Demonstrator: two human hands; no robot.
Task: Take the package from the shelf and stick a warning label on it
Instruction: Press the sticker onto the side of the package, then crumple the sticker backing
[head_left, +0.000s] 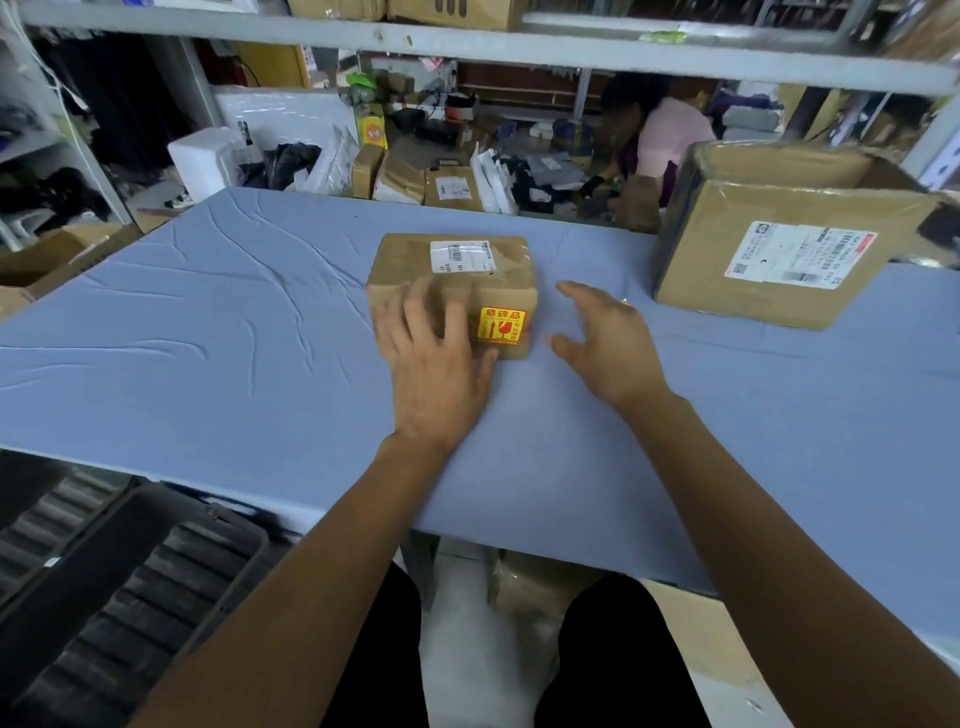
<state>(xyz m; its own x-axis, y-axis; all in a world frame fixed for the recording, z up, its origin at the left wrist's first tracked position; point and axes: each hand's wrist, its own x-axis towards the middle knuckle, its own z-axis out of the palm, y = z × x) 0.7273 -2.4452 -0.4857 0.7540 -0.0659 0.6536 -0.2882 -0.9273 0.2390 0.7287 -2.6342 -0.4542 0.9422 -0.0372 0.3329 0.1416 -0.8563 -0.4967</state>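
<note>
Left hand (436, 358): grip spread, fingers flat and slightly apart, laid over the near left part of the package (452, 293); the thumb reaches along the near face, just beside the warning label (501, 325). It pinches nothing; it presses and steadies. Fingers are motion-blurred, so exact contact along the top edge is uncertain.

Right hand (605, 343): grip also spread, fingers splayed, empty. It hovers over the bench (208, 338) just to the right of the package and is apart from it.

Package: small brown carton, standing on the blue-covered bench, roughly centre, off the shelf (467, 49). A white shipping label (462, 256) lies on its top. The yellow-and-red warning label sits on the near face, toward the right corner, upright, and appears fully stuck down.

Judgement: labelling looks essentially done; the step in hand is a final press-down or check. To do it well, keep the left palm bearing on the carton so it does not slide on the wrinkled cover, then run a thumb over the label from the middle out to each edge, attending to corners near the carton's edge where lifting is most likely.

Surroundings: a larger carton (774, 244) stands well apart at far right on the bench.
</note>
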